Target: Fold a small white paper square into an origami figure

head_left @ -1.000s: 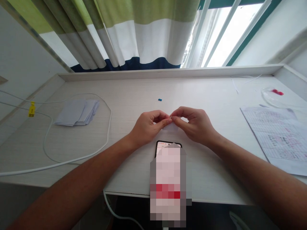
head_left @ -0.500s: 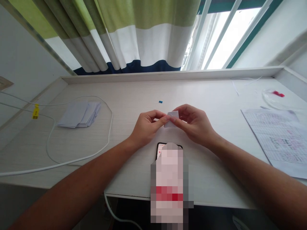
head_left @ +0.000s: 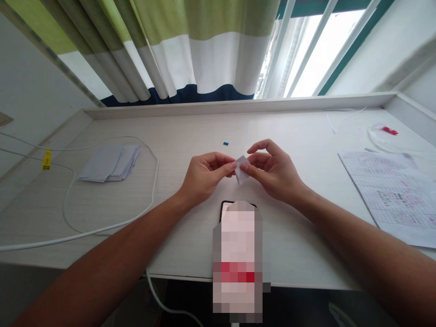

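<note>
Between my hands, above the middle of the desk, is a small folded piece of white paper point(head_left: 242, 176), tilted so that one corner points up. My left hand point(head_left: 208, 175) pinches its left edge between thumb and fingertips. On the other side, my right hand point(head_left: 274, 170) has its thumb pressed on the paper's face, with the index finger lifted and curved away. The fingers behind the paper are partly hidden. A phone point(head_left: 223, 206) lies on the desk just below my hands, mostly covered by a pixelated patch.
A stack of white paper sheets point(head_left: 100, 163) lies left, beside a looped white cable point(head_left: 155, 181) with a yellow tag point(head_left: 47, 160). Beyond my hands is a small blue piece point(head_left: 225, 144). Written sheets point(head_left: 391, 190) and a red item point(head_left: 390, 131) lie right on the white desk point(head_left: 184, 131).
The folded paper has turned from lying fairly square to standing on a corner. My right index finger has lifted off it, and my hands have moved slightly apart.
</note>
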Tool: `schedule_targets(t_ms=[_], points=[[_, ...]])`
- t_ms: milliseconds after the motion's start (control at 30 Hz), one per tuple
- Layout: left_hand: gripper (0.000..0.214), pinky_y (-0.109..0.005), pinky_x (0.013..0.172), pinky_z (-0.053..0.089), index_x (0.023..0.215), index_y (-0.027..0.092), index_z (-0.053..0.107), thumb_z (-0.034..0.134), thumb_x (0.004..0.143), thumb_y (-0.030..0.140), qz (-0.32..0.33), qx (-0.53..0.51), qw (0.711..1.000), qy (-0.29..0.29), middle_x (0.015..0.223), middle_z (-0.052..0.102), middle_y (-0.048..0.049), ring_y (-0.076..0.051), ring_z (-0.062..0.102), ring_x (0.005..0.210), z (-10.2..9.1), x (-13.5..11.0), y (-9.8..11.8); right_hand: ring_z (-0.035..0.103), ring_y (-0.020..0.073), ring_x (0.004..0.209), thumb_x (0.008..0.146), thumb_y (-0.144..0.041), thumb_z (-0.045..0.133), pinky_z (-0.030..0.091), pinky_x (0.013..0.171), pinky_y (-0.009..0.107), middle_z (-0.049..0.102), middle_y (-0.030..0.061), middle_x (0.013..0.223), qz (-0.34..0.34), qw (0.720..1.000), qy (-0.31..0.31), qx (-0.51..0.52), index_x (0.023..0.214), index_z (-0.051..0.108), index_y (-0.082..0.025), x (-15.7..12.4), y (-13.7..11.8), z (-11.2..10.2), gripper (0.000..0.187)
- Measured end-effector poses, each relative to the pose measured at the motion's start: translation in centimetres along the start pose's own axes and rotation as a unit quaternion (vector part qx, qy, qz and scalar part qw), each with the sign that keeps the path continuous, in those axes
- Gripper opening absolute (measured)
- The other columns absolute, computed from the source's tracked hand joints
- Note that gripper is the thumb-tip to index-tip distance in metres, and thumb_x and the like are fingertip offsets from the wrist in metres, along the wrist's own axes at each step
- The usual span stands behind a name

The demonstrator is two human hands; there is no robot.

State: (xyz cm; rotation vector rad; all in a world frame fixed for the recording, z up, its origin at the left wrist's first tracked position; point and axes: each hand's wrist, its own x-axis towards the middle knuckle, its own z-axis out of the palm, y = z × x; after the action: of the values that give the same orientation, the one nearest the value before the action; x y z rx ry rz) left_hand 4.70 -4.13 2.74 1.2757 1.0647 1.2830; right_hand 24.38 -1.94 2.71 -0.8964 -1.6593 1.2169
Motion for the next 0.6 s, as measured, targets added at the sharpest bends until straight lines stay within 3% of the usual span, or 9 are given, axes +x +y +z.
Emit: schedule_targets(t_ms=[100,267,433,600], points=[[0.024,-0.032,0.071,0.062,0.084,0.015,0.078,0.088,0.076,0.036,0.003,-0.005,1.000,0.009,0.074,0.076,-0.0037,-0.015,0.071,0.067,0.25,-0.07,0.25,0.070,0.0177,0.078,0.091,-0.042,0.077,0.057,0.076,0.037,0.074,0.0010,0.084,-0.035,0.998,0.013,-0.049,0.093,0.061,-0.023,-0.17,-0.19,0.22,0.024],[0.032,-0.032,0.073,0.063,0.088,0.014,0.076,0.088,0.075,0.041,-0.014,-0.011,1.000,0.022,0.079,0.078,-0.0043,-0.016,0.073,0.068,0.38,-0.18,-0.04,0.070,0.0211,0.086,0.093,-0.043,0.074,0.056,0.086,0.044,0.077,0.0050,0.091,-0.041,0.989,0.012,-0.145,0.091,0.070,-0.022,-0.30,-0.79,0.31,0.021],[0.033,-0.031,0.077,0.063,0.099,0.017,0.069,0.088,0.078,0.034,0.016,-0.027,1.000,0.004,0.083,0.079,-0.0024,-0.015,0.075,0.074,0.32,-0.33,-0.33,0.070,0.0230,0.094,0.086,-0.050,0.081,0.056,0.097,0.049,0.077,0.0063,0.098,-0.020,0.995,0.022,-0.094,0.092,0.072,-0.022,-0.16,-0.54,0.38,0.031],[0.026,-0.030,0.082,0.062,0.101,0.019,0.069,0.085,0.082,0.028,0.058,0.009,0.998,-0.016,0.088,0.079,-0.0025,-0.016,0.076,0.084,0.12,-0.40,-0.75,0.068,0.0223,0.095,0.084,-0.052,0.082,0.055,0.097,0.049,0.075,0.0061,0.098,-0.005,0.999,0.013,-0.038,0.092,0.072,-0.022,-0.09,-0.50,0.34,0.033]])
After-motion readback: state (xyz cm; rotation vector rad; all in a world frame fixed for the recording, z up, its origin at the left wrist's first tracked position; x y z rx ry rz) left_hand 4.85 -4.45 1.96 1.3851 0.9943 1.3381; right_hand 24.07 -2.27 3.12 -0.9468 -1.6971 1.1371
